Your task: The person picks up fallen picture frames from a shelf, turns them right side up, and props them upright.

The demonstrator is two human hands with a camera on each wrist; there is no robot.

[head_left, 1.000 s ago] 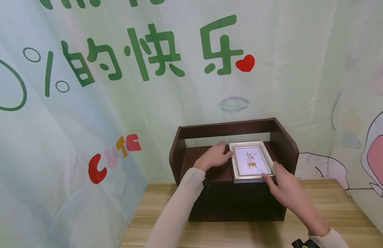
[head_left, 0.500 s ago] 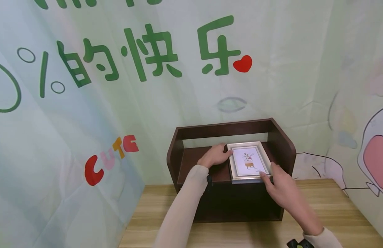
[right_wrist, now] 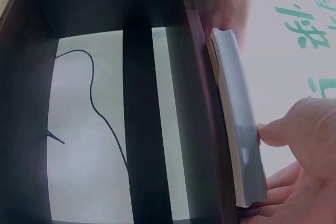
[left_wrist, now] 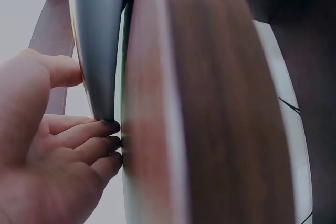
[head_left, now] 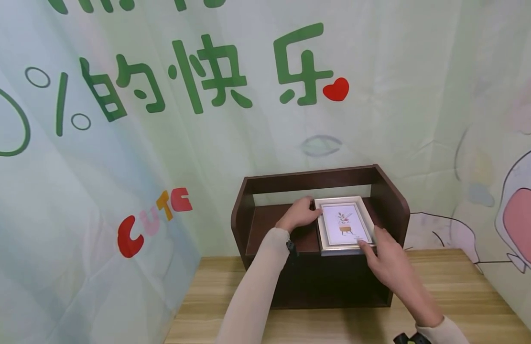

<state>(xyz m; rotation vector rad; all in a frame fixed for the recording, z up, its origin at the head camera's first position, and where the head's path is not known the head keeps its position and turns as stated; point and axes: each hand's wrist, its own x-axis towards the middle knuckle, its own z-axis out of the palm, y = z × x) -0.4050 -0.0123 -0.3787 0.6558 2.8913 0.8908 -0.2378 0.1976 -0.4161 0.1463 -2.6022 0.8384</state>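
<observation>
A silver-rimmed picture frame (head_left: 344,224) lies face up on the right part of the upper board of a dark brown desktop shelf (head_left: 265,222). Its print shows a plant in a pot. My left hand (head_left: 297,214) holds the frame's left side, thumb on the rim; in the left wrist view the fingertips (left_wrist: 113,158) reach down to the board. At the near right corner, my right hand (head_left: 387,255) grips the frame, its thumb on the front rim and its fingers along the right side. The right wrist view shows the frame's pale edge (right_wrist: 241,124) beside that thumb.
The shelf stands on a wooden table (head_left: 222,286), with raised side walls and a rear rail (head_left: 312,177) around its upper board. Below is a dark open compartment (head_left: 330,282). A printed curtain (head_left: 231,143) hangs behind and around the table.
The view has shifted slightly. Both hands keep their places at the frame, the left fingers a little closer about its left side. The frame stays nearly where it was on the shelf.
</observation>
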